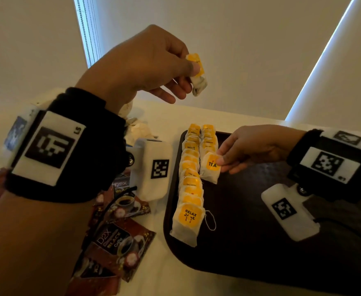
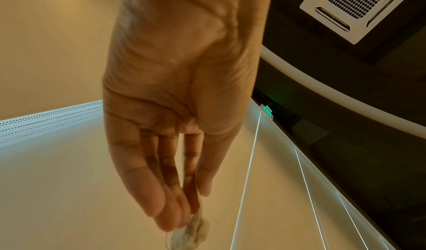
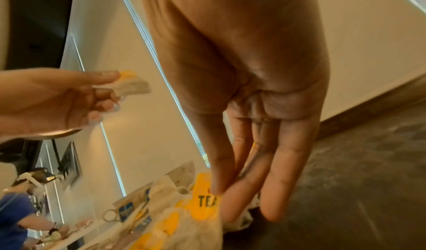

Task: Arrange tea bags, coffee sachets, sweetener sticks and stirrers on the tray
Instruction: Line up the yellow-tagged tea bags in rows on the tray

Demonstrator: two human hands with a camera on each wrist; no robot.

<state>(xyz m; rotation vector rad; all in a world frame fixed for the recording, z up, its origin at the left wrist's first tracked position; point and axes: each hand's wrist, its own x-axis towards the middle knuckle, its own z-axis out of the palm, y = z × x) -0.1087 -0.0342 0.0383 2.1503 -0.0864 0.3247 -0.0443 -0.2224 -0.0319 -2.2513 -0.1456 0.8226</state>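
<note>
Pinching: left hand (image 1: 145, 67) holds raised tea bag (image 1: 196, 71) | right hand (image 1: 254, 148) pinches TEA bag (image 1: 210, 167) on tray (image 1: 250, 242)

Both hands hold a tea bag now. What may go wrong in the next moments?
1. The right hand presses a "TEA" bag against the short row; a hard push may topple the leaning bags.
2. The "RELAX" bag has a loose string that a hand could snag.
3. The left hand pinches a raised tea bag only by its tag; it may slip.
</note>
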